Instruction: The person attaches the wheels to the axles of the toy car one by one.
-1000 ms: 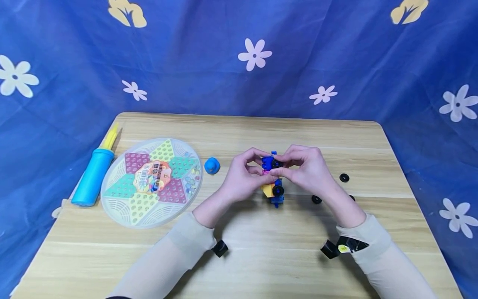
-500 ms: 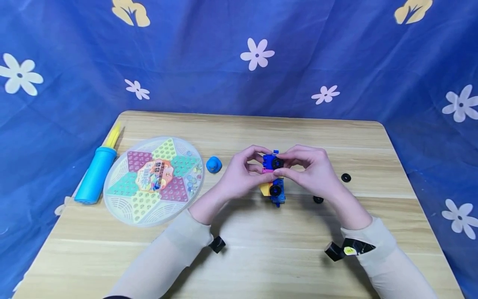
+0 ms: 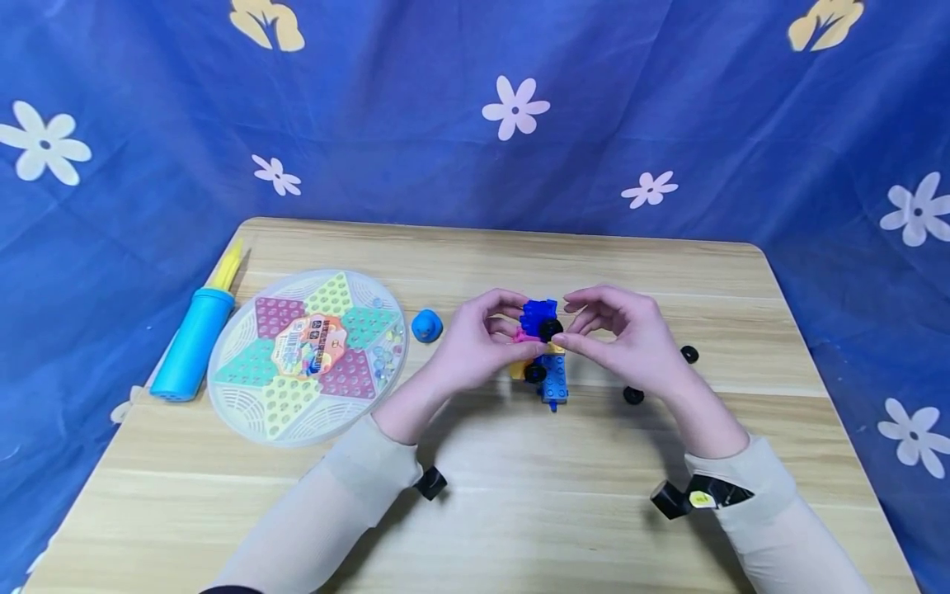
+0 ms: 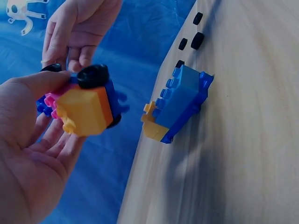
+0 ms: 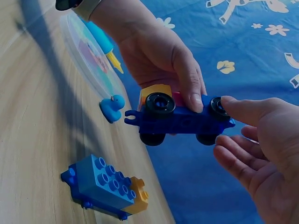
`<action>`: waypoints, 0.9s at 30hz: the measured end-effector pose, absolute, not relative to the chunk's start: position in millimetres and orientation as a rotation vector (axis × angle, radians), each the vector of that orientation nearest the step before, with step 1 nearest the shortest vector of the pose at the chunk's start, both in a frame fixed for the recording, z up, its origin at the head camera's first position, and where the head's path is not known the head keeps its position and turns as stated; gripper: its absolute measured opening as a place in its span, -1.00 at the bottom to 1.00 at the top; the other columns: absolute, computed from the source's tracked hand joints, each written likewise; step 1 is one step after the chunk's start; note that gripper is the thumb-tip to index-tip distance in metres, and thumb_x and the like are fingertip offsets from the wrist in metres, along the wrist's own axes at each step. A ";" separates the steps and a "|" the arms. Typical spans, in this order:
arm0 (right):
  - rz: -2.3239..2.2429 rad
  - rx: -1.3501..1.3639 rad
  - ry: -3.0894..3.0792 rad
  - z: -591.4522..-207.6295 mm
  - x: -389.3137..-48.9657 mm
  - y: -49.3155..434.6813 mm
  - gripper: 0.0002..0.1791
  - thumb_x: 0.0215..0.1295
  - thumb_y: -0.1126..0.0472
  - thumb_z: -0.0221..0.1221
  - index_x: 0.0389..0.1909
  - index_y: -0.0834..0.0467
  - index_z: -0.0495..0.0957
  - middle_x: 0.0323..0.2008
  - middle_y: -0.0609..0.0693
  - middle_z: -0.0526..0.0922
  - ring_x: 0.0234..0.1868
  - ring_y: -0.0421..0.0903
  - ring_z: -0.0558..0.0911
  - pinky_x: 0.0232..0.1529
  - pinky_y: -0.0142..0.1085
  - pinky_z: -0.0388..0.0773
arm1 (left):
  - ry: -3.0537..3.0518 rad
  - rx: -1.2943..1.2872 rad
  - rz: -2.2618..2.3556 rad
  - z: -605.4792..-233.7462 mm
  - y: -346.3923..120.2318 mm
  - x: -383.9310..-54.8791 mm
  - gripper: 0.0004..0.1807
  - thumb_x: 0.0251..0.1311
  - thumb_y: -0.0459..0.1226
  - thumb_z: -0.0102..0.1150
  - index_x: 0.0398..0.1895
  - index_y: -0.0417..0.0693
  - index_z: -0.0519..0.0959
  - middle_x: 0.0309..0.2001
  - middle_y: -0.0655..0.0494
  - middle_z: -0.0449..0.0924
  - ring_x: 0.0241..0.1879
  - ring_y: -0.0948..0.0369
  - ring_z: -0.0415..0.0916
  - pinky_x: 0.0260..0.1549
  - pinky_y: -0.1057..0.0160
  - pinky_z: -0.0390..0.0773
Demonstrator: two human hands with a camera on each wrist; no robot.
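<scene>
My left hand [image 3: 475,342] grips a building-block car [image 5: 184,122] above the table, its thumb across the side. The car has a dark blue chassis with a hook at one end, yellow and pink bricks, and black wheels [image 5: 160,103] on both sides. My right hand [image 3: 623,330] has its thumb [image 5: 233,105] against the wheel at the other end. The right fingers [image 5: 238,154] are spread loosely below, with a gap to the car in the head view. Below stands a second block car [image 4: 180,95], without wheels, bearing a light blue brick and a yellow one.
Several loose black wheels [image 3: 689,354] lie right of the cars, partly behind the right forearm. A blue toy duck [image 3: 426,326] stands left of the hands. Farther left are a round Chinese checkers board [image 3: 245,412] and a blue hand pump [image 3: 191,342] with a yellow nozzle.
The held car has turned in the left hand, so its wheels shifted left and more of the lower car shows. My right fingers have opened off the car; the thumb stays at the wheel.
</scene>
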State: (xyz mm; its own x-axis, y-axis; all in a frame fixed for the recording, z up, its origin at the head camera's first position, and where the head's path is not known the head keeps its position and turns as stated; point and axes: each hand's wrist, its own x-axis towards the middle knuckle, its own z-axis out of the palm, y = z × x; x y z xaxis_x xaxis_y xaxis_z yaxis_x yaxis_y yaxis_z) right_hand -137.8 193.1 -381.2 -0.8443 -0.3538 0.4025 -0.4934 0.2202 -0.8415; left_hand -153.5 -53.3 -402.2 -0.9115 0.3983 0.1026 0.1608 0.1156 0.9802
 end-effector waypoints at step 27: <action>1.553 0.973 -2.413 -388.1 -143.5 187.6 -0.59 0.12 0.42 0.57 0.02 0.22 0.77 -0.09 -0.04 0.74 -0.11 -0.06 0.75 -0.05 -0.24 0.75 | 2.734 0.939 1.325 -387.8 -52.4 -154.3 -0.52 0.06 -0.26 0.67 0.10 0.03 0.77 0.00 0.21 0.76 -0.10 0.31 0.65 -0.11 0.28 0.65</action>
